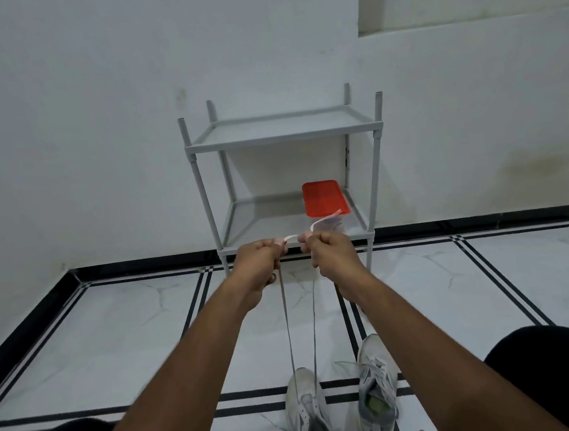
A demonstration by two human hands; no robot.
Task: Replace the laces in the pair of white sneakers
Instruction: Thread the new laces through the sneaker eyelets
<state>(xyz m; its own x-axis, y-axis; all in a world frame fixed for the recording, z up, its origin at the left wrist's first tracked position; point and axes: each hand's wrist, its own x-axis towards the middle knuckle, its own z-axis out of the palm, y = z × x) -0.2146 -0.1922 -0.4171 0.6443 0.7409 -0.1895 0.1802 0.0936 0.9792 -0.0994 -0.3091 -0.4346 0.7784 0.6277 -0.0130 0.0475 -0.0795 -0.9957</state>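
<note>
Above near floor, left hand (258, 264) and right hand (331, 254) raised level, fingers (280, 246) of both curled tight, pinching ends of thin grey-white lace (287, 318); both strands run straight down to left white sneaker (305, 409); laced right white sneaker (375, 389) just beside.

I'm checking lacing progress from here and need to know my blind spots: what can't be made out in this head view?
- Left sneaker: heel cut off by the bottom edge; eyelets too small to count.
- Lace ends: gripped inside the left hand and right hand.
- Right sneaker: its lacing pattern is too small to read.
- Container under the red lid: partly behind the right hand, contents unclear.
</note>
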